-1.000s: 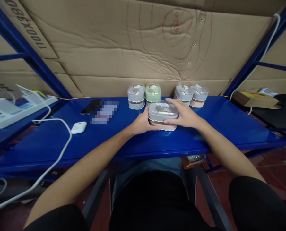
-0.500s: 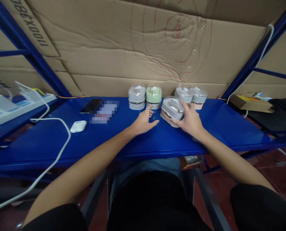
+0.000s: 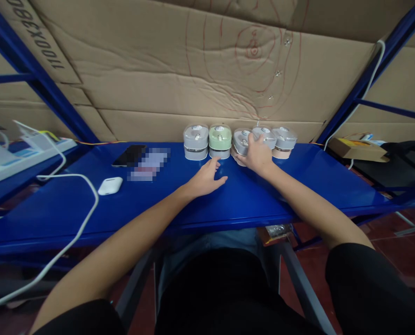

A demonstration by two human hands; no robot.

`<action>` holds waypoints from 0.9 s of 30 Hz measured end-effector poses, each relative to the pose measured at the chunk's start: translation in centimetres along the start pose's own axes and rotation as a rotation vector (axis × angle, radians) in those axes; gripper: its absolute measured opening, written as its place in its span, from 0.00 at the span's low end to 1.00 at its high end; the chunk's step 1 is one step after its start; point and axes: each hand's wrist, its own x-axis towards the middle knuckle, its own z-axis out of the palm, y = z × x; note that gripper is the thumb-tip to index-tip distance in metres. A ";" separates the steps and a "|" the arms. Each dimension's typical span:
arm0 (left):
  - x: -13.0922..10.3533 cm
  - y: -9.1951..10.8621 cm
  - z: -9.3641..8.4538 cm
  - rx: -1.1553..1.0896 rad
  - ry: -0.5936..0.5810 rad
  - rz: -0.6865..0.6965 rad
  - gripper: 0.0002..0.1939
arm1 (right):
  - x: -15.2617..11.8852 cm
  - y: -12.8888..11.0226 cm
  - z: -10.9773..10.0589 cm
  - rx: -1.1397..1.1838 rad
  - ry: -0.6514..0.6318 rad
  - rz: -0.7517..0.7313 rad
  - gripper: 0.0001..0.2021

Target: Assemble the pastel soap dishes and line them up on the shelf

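Observation:
My right hand (image 3: 259, 156) grips a grey-lidded container (image 3: 241, 143), slightly tilted, in the gap right of the green-lidded container (image 3: 220, 139). Its fingers cover part of its right side. Just to the right stand another grey-lidded container (image 3: 266, 136) and one with a grey top and pinkish base (image 3: 284, 139). At the left end of the row is a grey container (image 3: 196, 141), touching or nearly touching the green one. My left hand (image 3: 205, 177) is in front of these two, fingers apart, holding nothing.
On the blue table (image 3: 151, 207) lie a dark phone (image 3: 129, 155), a blurred-out item (image 3: 149, 164) and a white earbud case (image 3: 110, 186). A white cable (image 3: 85, 223) and a power strip (image 3: 29, 158) are at left. An open cardboard box (image 3: 359, 151) is at right. Cardboard (image 3: 140, 93) stands behind.
My right hand has moved the grey-lidded container back and left, from in front of the row into the gap beside the green one. My left hand has barely moved.

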 end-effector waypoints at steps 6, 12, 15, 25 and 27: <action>0.0 -0.1 -0.1 0.030 -0.028 0.017 0.39 | 1.5 -2.0 -0.2 -0.142 -0.044 0.003 0.48; 0.0 -0.2 -0.3 0.065 -0.048 0.023 0.37 | 2.6 -1.8 0.1 -0.227 -0.061 -0.002 0.45; 0.0 -0.2 -0.3 0.070 -0.055 0.025 0.38 | 2.7 -1.2 -0.2 -0.221 -0.064 -0.024 0.47; 0.0 -0.5 0.0 0.050 -0.017 0.049 0.36 | 2.6 -4.2 -0.9 -0.276 0.090 -0.492 0.46; 0.1 -0.6 0.0 0.043 0.022 0.043 0.34 | 3.4 -5.2 0.6 -0.297 0.060 -0.604 0.48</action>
